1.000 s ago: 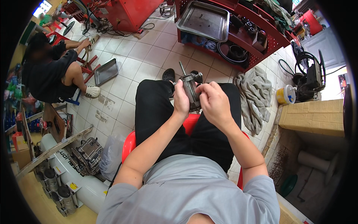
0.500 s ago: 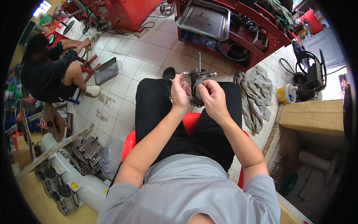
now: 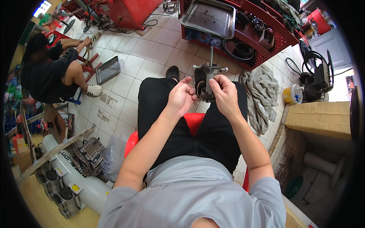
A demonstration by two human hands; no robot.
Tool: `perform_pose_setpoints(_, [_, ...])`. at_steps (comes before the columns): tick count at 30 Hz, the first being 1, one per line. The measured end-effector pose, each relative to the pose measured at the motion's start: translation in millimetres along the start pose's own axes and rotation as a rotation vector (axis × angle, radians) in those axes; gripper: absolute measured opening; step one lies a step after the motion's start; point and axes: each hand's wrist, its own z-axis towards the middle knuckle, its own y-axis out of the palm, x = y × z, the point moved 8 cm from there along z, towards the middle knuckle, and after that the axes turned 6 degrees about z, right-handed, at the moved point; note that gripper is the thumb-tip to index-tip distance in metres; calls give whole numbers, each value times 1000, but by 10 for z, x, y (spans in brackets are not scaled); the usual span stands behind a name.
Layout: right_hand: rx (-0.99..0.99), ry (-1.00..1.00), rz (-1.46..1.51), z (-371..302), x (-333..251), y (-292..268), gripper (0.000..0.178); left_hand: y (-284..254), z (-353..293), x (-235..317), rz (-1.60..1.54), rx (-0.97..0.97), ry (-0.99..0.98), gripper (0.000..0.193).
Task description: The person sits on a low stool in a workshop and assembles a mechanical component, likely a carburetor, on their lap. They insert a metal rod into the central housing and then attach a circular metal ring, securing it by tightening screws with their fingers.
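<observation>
Above the gap between your knees, in the head view, you hold the metal part (image 3: 209,79) with its rod (image 3: 211,57) pointing away from you. Your right hand (image 3: 227,95) is clamped on the part's right side, thumb along the body, and seems to carry all the weight; that grip leaves the side bolt (image 3: 224,69) uncovered. Your left hand (image 3: 181,98) is loosely curled with the fingers apart, just beside the part's left side. Whether its fingertips touch, you cannot tell from here, but it seems to bear no load. The part is probably held over your lap to keep it close and in sight.

Against half a second ago, the part has shifted slightly right and away from you, and your left hand shows more palm. The tray (image 3: 209,19) remains on the cart (image 3: 266,57).
</observation>
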Motion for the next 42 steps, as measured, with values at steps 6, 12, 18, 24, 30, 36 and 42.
perform_pose_setpoints(6, [-25,3,11,12,16,-3,19,89,-123,114,278,3,178,34])
perform_pose_setpoints(12, [-50,42,-22,-23,-65,20,20,174,-158,290,496,54,337,25])
perform_pose_setpoints(18, [-64,17,-39,-31,-111,35,19,238,-116,277,458,-10,320,23])
perform_pose_setpoints(24, [-73,30,-13,-33,-108,39,18,287,-138,266,425,-40,295,25])
perform_pose_setpoints(30, [-91,0,-25,-37,-118,54,17,272,-123,262,427,-29,225,22])
perform_pose_setpoints(36, [-105,20,14,-47,-119,75,18,227,-106,197,375,-76,29,19])
perform_pose_setpoints(42, [-127,4,-8,-48,-115,102,18,330,-136,144,205,-212,0,9])
